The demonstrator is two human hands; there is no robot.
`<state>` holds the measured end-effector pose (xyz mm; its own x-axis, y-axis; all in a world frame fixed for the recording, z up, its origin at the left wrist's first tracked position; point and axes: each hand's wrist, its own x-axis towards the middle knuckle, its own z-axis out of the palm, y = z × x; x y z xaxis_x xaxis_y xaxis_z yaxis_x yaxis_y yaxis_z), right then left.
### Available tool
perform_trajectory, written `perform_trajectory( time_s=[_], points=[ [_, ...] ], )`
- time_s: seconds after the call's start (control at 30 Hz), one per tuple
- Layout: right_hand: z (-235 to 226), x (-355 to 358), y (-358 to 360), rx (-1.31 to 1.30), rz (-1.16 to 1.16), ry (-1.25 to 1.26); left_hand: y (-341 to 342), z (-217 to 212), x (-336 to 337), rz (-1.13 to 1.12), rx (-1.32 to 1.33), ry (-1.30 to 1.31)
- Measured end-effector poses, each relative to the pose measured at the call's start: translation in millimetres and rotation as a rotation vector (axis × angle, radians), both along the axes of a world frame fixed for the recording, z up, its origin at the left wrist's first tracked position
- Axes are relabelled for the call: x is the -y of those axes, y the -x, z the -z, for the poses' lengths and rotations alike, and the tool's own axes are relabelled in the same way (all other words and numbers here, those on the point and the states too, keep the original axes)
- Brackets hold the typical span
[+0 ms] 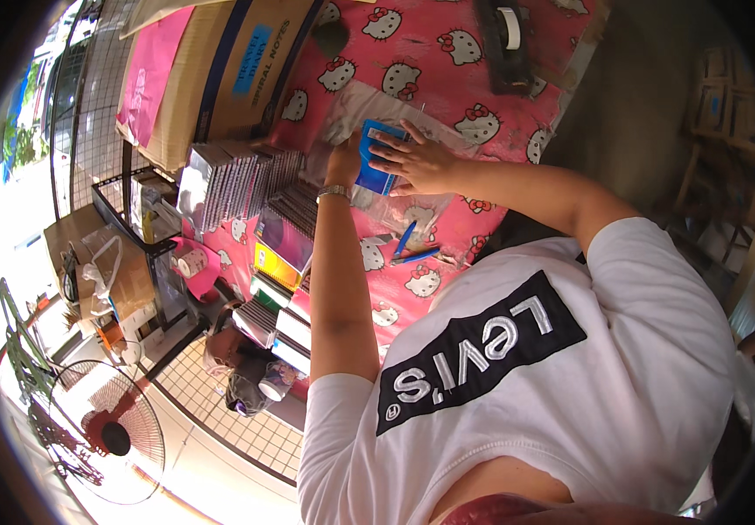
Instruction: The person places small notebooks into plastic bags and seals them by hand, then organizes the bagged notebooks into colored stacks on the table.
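A small blue notebook [375, 156] lies over a clear plastic bag [355, 103] on the pink table. At its left edge is my left hand [342, 164], closed, a metal watch on the wrist; its fingertips are partly hidden. My right hand [421, 164] rests across the notebook's right side, fingers spread over the cover. Nearer to me on the cloth lie a blue pen [406, 236] and a second blue pen-like item [417, 256].
Stacked spiral notebooks [233, 185] stand left of my arm, before a large cardboard box [211, 74]. A black tape dispenser [507, 48] sits at the far right of the tablecloth [434, 79]. At lower left are a pink cup [192, 262] and a fan [115, 437].
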<state>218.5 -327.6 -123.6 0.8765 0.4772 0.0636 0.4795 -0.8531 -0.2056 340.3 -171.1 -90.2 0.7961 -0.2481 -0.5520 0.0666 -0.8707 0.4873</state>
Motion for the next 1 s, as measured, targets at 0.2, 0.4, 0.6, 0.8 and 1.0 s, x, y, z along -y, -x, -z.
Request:
perform_trajectory(
  time_s=[0.2,0.4,0.6,0.8,1.0],
  points=[
    [-4.2,1.0,-11.1,0.037,-0.061,0.044,5.3,2.2,2.3,-0.013,0.006,0.022],
    [-2.8,8.1,-23.3,0.049,-0.142,-0.059,50.8,5.4,-3.6,-0.187,0.712,0.35],
    [-21.3,5.1,-96.9,-0.228,-0.287,-0.202,163.0,21.6,29.0,-0.068,0.77,0.021],
    [12.4,-31.5,-192.4,-0.104,-0.224,-0.143,154.9,30.1,41.2,-0.044,0.689,-0.218],
    [20.4,-34.7,-204.8,-0.101,-0.385,-0.145,149.4,26.7,38.4,-0.05,0.682,-0.201]
  ],
)
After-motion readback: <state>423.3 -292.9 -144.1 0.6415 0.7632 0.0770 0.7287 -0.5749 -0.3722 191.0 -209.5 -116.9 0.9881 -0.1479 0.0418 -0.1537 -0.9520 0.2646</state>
